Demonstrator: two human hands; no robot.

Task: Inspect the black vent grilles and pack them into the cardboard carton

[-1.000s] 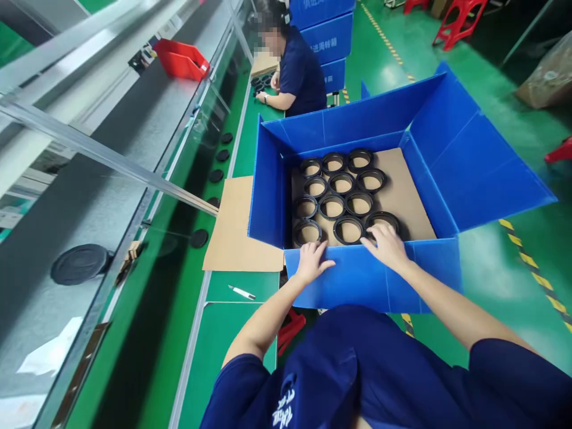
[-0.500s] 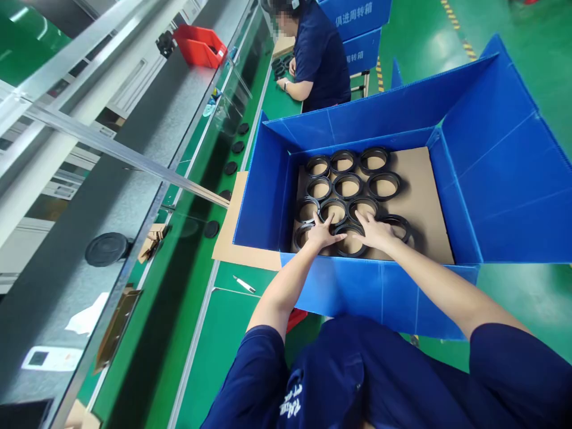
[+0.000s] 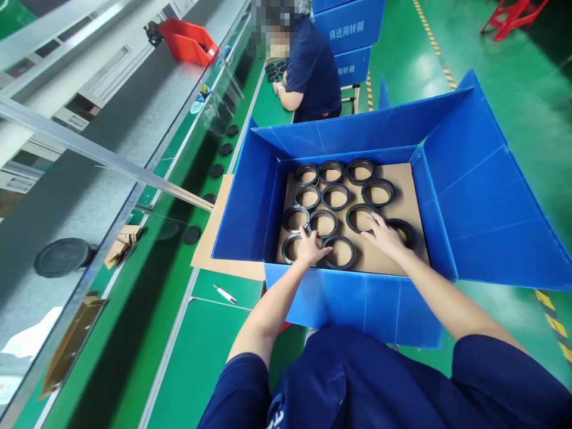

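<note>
Several black rings lie in rows on a cardboard sheet inside a blue box. My left hand is open among the rings at the near left, fingers spread. Its thumb reaches the rim of the near ring, and its other fingers lie by the rings to the left. My right hand is also open, with fingertips at the right rim of a middle ring. Under that hand's outer side, another ring is partly hidden.
A green bench runs along the left, with a white cutter on it. Black round parts lie on the green strip beyond. A co-worker sits ahead near stacked blue boxes. A red bin stands on the shelf.
The middle ring at my right hand has shifted right, leaving a gap to its left-hand neighbour. My right hand has moved away from my left. The camera view has turned slightly.
</note>
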